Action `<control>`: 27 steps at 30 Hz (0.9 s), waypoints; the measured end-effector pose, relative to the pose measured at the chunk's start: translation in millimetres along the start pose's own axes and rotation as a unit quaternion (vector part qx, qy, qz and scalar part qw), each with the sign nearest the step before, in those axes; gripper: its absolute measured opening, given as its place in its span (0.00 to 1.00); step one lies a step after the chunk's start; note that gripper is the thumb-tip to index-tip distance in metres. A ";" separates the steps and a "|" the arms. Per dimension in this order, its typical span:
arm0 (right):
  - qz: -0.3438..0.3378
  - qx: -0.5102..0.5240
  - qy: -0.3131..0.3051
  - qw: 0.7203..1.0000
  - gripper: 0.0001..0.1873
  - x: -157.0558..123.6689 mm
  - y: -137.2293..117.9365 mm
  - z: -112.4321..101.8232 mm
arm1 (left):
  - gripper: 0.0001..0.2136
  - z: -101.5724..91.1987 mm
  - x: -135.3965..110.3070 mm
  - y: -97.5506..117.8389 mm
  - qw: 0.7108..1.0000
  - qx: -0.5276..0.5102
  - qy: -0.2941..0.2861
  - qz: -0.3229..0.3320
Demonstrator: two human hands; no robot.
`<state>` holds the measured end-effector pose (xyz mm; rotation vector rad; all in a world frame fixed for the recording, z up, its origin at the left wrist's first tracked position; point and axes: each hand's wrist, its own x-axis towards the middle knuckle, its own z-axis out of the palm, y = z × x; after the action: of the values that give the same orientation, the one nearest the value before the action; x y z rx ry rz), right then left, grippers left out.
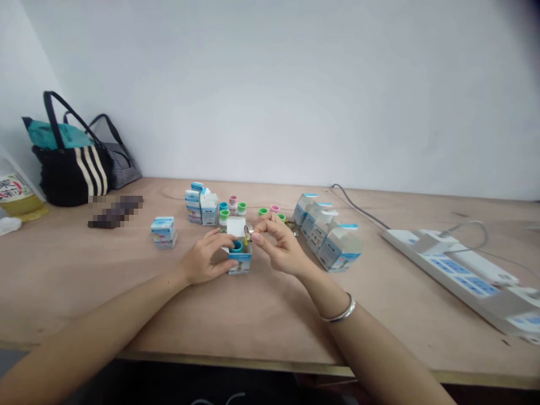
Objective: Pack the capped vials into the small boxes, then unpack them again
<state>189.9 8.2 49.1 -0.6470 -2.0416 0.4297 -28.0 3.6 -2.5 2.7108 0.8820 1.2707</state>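
Observation:
My left hand [210, 256] grips a small blue-and-white box [239, 266] by its left side, fingers over the upper edge. The box stands upright with its white top flap raised at the back. Inside it sits a container with a blue rim [236, 246]. Pinched between the thumb and fingertips of my right hand [276, 243] is a small shiny metal piece with a yellow part [248, 233], held just above the box's right edge. Its exact kind is too small to tell. Behind the box, small jars with green lids [241, 208] and a pink-lidded jar [274, 208] stand on the table.
A closed box [164, 232] stands to the left, and more boxes [201, 206] at the back. A row of open boxes [327, 233] is on the right, before a power strip [459, 275]. Bags [76, 169] and a bottle [19, 194] are far left.

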 end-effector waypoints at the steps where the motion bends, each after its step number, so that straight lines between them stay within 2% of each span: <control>1: -0.003 -0.009 -0.008 1.000 0.11 0.1 1.1 -0.6 | 0.11 0.0 -0.1 0.2 1.000 0.001 0.000 0.001; 6: -0.008 -0.055 -0.043 0.997 0.09 1.0 1.3 -2.0 | 0.11 0.7 -0.6 -0.3 1.000 0.000 -0.002 0.003; 13: 0.026 -0.137 0.006 0.990 0.06 -1.2 2.6 -2.0 | 0.11 1.6 -1.1 -2.8 1.000 -0.013 0.004 0.013; 17: 0.053 -0.073 0.040 0.995 0.06 -2.3 9.1 -0.2 | 0.19 1.8 -3.4 -4.1 0.999 -0.010 0.041 0.008; 20: 0.107 -0.030 0.057 0.992 0.06 -4.2 15.6 3.5 | 0.26 2.4 -6.5 -5.0 0.993 -0.002 0.112 -0.023; 22: 0.151 -0.008 0.043 0.988 0.09 -6.2 20.0 7.6 | 0.25 2.9 -8.0 -4.8 0.990 -0.002 0.132 -0.044; 25: 0.205 0.056 0.001 0.977 0.19 -9.3 24.9 16.1 | 0.22 3.5 -8.0 -3.1 0.993 -0.002 0.111 -0.052; 27: 0.230 0.113 -0.003 0.967 0.25 -10.7 26.5 21.4 | 0.21 4.4 -7.5 -1.7 0.996 0.005 0.088 -0.032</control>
<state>183.6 22.0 16.7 -0.9786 -1.8019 0.9197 -29.5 2.2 -11.1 2.5851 0.9857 1.5137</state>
